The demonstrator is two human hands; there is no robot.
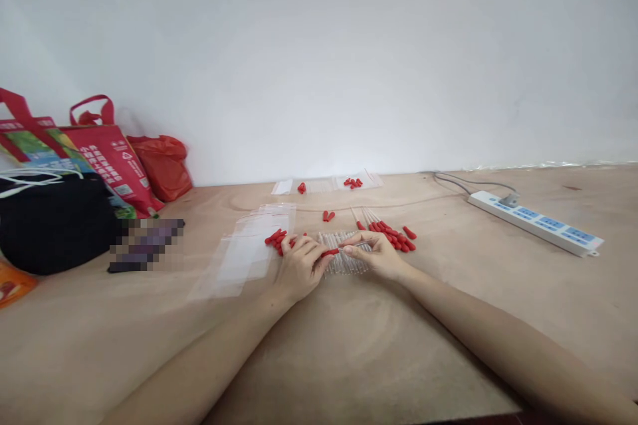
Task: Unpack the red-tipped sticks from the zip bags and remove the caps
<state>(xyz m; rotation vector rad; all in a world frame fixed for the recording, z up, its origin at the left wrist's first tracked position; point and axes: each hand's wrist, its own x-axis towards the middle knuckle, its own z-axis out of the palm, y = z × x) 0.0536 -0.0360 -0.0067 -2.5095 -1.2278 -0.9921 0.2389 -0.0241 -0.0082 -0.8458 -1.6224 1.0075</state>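
Note:
My left hand (299, 262) is closed, pinching a small red rubber cap (329, 252). My right hand (375, 254) is closed on a thin clear glass tube (353, 245) whose end meets that cap between the two hands. Under the hands lies a row of clear tubes (343, 261) on the wooden table. A heap of loose red caps (276, 238) sits just behind my left hand. Tubes fitted with red caps (393, 234) lie behind my right hand.
Clear plastic bags (249, 249) lie left of the hands, more bags with red caps (331, 184) near the wall. A white power strip (538, 222) is at right. Red shopping bags (107, 153) and a black bag (52, 222) stand at left.

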